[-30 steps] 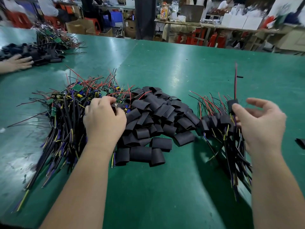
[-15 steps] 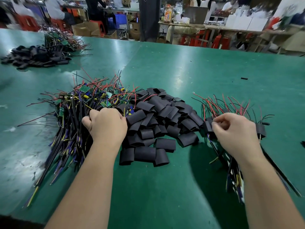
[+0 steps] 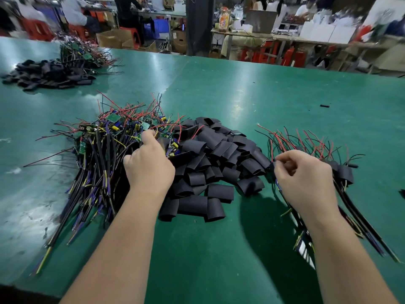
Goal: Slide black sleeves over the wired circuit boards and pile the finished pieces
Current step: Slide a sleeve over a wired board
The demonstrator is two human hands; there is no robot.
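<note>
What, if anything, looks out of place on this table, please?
One small black piece lies alone on the green table, far beyond the sleeve pile and apart from every heap; it looks like a stray.

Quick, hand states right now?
Left hand: among wired boards, grip hidden, cannot tell.
Right hand: curled beside black sleeves, hold cannot be told.

Sleeves between wired boards and finished pieces

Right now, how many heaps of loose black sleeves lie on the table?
2. The near heap lies between the left hand and right hand; the far heap lies at the table's far left. More may lie outside the view.
</note>
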